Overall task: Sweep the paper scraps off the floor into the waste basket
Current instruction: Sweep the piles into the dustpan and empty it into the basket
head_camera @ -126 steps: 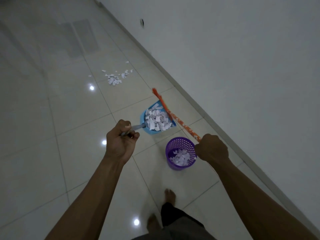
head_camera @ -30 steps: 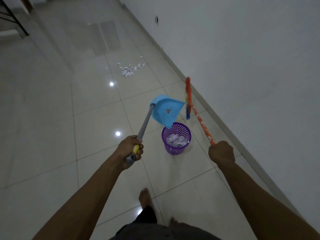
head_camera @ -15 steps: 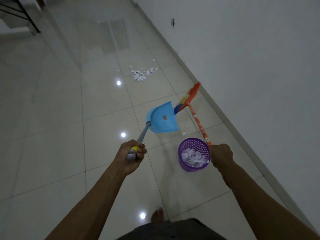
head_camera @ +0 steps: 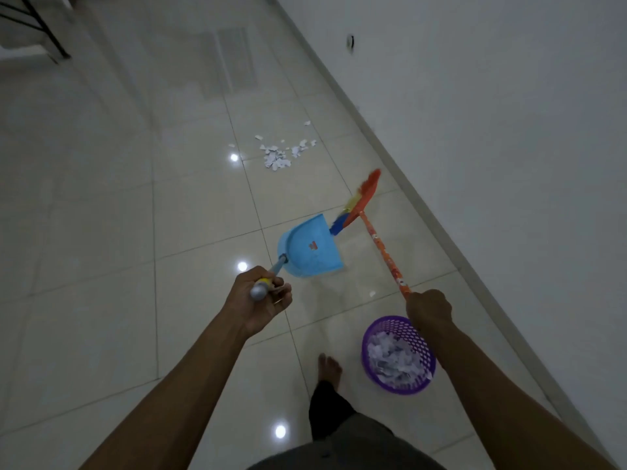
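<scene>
Paper scraps (head_camera: 279, 156) lie in a small loose pile on the tiled floor (head_camera: 84, 205), toward its far side and near the base of the wall (head_camera: 492, 113), well apart from the person. A second lot of scraps fills the purple waste basket (head_camera: 380, 378), which stands on the floor near the wall, just beside the person's bare foot (head_camera: 328, 367). Left hand (head_camera: 259, 300) holds the grey handle of the blue dustpan (head_camera: 310, 247); its fingers are curled tight around the handle's end, thumb over the top, so that the pan hangs clear of the floor with its mouth tipped forward and no scraps visible in it. Right hand (head_camera: 428, 308), seen from the back, is closed in a fist on the orange patterned shaft of the broom (head_camera: 360, 200), whose multicoloured bristles point toward the pile; how the fingertips lie cannot be told. Both tools are carried ahead of the body, apparently to bring them to the remaining pile. Judged from the layout, one load is already in the basket and the far pile is still to be swept.
</scene>
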